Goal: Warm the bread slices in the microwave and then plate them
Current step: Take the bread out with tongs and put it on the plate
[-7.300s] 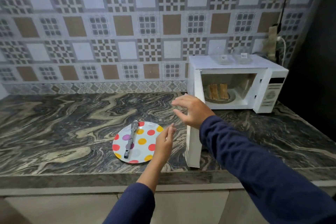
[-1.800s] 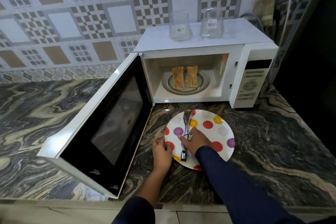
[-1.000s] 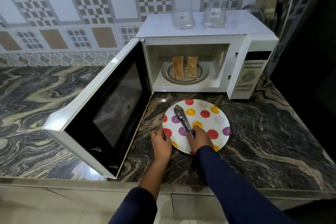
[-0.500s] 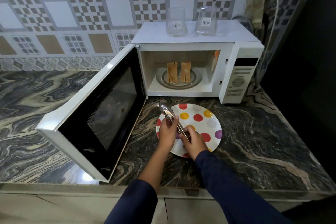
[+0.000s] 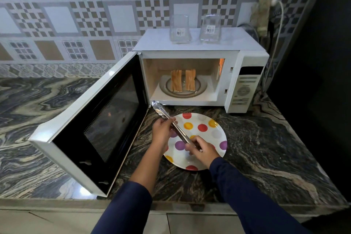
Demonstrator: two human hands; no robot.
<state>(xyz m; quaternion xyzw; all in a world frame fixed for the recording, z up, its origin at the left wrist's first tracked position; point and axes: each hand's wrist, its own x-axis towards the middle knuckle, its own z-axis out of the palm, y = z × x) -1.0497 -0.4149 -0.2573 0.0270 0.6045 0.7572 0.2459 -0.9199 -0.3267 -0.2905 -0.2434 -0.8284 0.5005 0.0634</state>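
Observation:
Several bread slices (image 5: 182, 82) stand upright in two groups on the turntable inside the white microwave (image 5: 191, 46), whose door (image 5: 98, 119) is swung wide open to the left. A polka-dot plate (image 5: 210, 131) lies on the counter just in front of the oven. Above the plate I hold metal tongs (image 5: 171, 122) with both hands: my left hand (image 5: 162, 131) grips the middle of the arms, my right hand (image 5: 201, 150) pinches the hinge end. The tongs' tips point up-left toward the oven's lower left corner.
Two clear glass containers (image 5: 179, 29) (image 5: 209, 29) sit on top of the microwave. A power cord and socket (image 5: 275, 5) hang at the right wall. The marbled counter (image 5: 266, 148) extends left and right; its front edge runs just below my arms.
The plate with tongs was moved in front of the oven. My right hand lifted the tongs off the plate and my left hand left the plate rim and took hold of them too.

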